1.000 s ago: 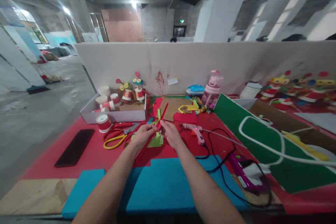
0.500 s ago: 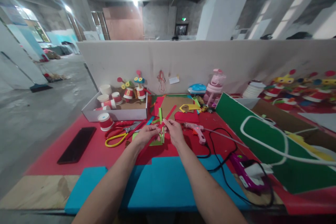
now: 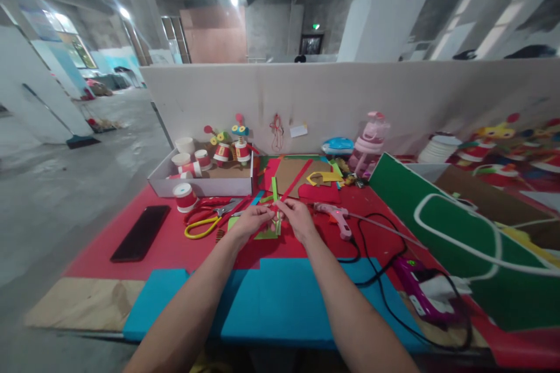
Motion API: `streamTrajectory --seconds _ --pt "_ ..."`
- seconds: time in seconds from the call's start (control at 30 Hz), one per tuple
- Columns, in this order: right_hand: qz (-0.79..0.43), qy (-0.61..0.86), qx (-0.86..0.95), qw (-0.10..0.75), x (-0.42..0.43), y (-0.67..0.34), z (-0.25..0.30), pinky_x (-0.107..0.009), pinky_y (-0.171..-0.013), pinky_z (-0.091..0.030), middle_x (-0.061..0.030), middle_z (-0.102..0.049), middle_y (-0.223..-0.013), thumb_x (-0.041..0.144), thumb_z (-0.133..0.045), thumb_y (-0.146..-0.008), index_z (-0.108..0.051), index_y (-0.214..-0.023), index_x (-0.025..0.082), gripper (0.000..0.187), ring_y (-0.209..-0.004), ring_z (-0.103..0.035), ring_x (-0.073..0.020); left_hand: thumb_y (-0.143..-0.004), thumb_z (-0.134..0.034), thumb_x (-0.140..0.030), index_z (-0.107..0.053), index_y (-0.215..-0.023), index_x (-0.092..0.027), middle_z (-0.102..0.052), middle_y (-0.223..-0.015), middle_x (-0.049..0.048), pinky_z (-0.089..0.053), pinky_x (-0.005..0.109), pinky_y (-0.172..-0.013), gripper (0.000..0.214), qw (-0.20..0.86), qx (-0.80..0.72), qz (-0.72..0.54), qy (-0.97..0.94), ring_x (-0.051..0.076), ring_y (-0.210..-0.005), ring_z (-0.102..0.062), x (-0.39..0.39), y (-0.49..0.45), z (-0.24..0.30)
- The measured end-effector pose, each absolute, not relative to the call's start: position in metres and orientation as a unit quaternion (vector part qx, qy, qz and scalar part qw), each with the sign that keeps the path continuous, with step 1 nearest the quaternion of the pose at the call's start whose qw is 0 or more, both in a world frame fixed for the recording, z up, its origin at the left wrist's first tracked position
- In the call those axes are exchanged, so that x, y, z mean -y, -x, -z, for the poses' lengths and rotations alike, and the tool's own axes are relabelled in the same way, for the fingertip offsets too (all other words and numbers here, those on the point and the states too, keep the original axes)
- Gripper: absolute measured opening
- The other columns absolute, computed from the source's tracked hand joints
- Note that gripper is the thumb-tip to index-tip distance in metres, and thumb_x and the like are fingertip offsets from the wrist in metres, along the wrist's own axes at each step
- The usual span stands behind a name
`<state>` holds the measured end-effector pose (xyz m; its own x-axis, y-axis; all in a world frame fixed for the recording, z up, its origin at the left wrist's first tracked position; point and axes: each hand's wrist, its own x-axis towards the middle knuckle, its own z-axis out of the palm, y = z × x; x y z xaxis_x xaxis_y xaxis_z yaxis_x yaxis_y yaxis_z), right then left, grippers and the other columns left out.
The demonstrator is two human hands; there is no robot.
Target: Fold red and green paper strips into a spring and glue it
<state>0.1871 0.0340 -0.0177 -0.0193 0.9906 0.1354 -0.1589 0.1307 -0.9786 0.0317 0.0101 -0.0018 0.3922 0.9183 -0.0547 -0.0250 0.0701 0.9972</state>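
My left hand [image 3: 249, 223] and my right hand [image 3: 298, 217] meet above the red table mat [image 3: 166, 247], both pinching a long thin red strip [image 3: 296, 179] that slants up to the right from my fingers. A green strip [image 3: 275, 189] stands upright at the same pinch; which hand grips it I cannot tell. A light green paper piece [image 3: 266, 233] lies just below my hands. Scissors with red and yellow handles [image 3: 205, 220] lie left of my left hand. A pink glue gun [image 3: 335, 217] lies right of my right hand.
A white box [image 3: 201, 183] holds paper cups and cup figures. A red-banded cup [image 3: 185, 197] and a black phone [image 3: 140, 232] lie left. Blue foam sheets [image 3: 280, 297] cover the near edge. Black cables, a purple device [image 3: 420, 288] and a green board [image 3: 441, 233] lie right. A pink bottle [image 3: 367, 143] stands by the partition.
The view has shifted, so the whole table sits further right in the picture. My hands keep pinching the red strip, which now slants lower to the right. A green strip now stands up between them.
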Motion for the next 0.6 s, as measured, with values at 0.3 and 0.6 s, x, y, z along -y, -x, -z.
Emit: streamTrajectory --seconds 0.3,0.6 --pt "-0.473 0.436 0.483 0.594 -0.035 -0.191 0.020 -0.024 -0.050 -0.038 0.0029 -0.052 -0.049 0.056 -0.069 -0.065 -0.059 -0.059 0.018 0.039 -0.048 -0.046 -0.0106 -0.070 -0.064 -0.056 -0.060 -0.070 -0.013 -0.058 -0.050 0.0019 -0.035 0.022 -0.047 0.043 0.594 -0.423 -0.336 -0.597 0.009 -0.043 -0.047 -0.008 -0.029 -0.004" --pt "-0.493 0.450 0.435 0.605 -0.039 -0.195 0.025 -0.024 -0.049 -0.039 0.0017 -0.054 -0.049 0.053 -0.074 -0.060 -0.058 -0.056 0.017 0.040 -0.047 -0.047 -0.0098 -0.077 -0.053 -0.049 -0.059 -0.070 -0.014 -0.057 -0.051 0.0002 -0.032 0.021 -0.046 0.036 0.475 -0.488 -0.291 -0.672 0.009 -0.042 -0.043 -0.020 -0.007 -0.005"
